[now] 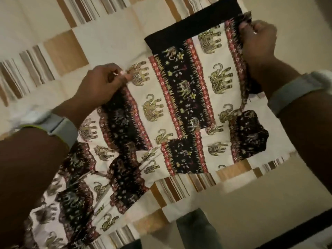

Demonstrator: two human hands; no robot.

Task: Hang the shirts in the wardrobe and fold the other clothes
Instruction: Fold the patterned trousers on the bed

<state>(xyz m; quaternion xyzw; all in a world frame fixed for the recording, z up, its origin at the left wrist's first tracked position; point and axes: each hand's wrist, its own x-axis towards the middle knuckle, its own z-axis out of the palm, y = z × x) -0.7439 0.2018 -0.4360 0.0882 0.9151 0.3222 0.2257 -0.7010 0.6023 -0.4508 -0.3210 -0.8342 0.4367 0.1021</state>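
Note:
A cream, black and red garment with an elephant print lies spread over the bed, its plain black band at the far end. My left hand pinches the garment's left edge between thumb and fingers. At the far right corner, beside the black band, my right hand grips the right edge with curled fingers. The cloth is stretched between both hands, and its lower part bunches in folds toward the near left. Both wrists wear grey bands.
The bed is covered by a cream sheet with brown and tan striped squares. Its edge runs along the right and bottom, with pale floor beyond. A leg in dark trousers shows at the bottom.

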